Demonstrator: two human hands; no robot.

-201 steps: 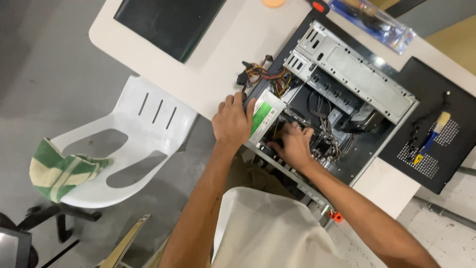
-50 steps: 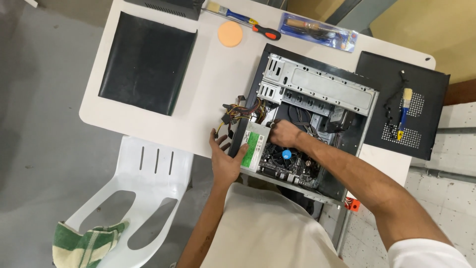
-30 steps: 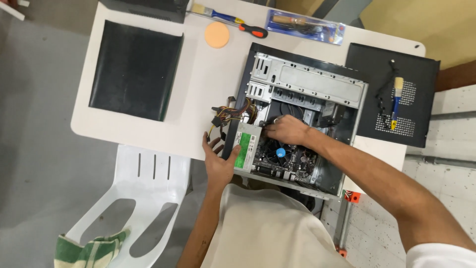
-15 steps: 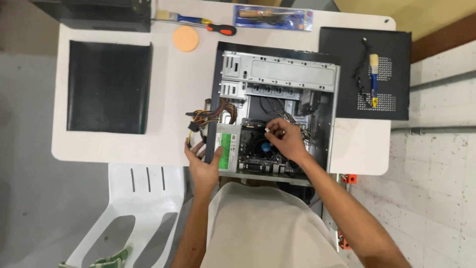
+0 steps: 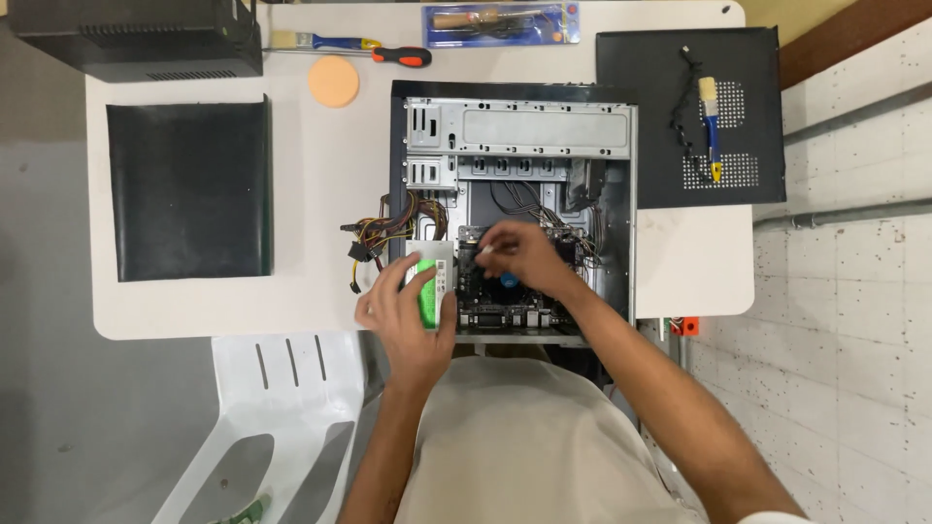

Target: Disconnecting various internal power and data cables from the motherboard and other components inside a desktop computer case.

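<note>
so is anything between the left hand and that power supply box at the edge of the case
Nothing visible: the left hand already rests on the power supply box, its fingers over the green-labelled top. The right hand is apart from it, deeper inside the open computer case.

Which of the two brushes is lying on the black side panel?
The blue-handled brush at the right lies on the black side panel. The other brush, top left beside the orange-handled screwdriver, lies on the bare white table.

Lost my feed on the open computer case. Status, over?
Left hand grips the power supply at the case edge. Right hand inside over the motherboard, fingertips pinching something small. Cable bundle spills out left.
</note>
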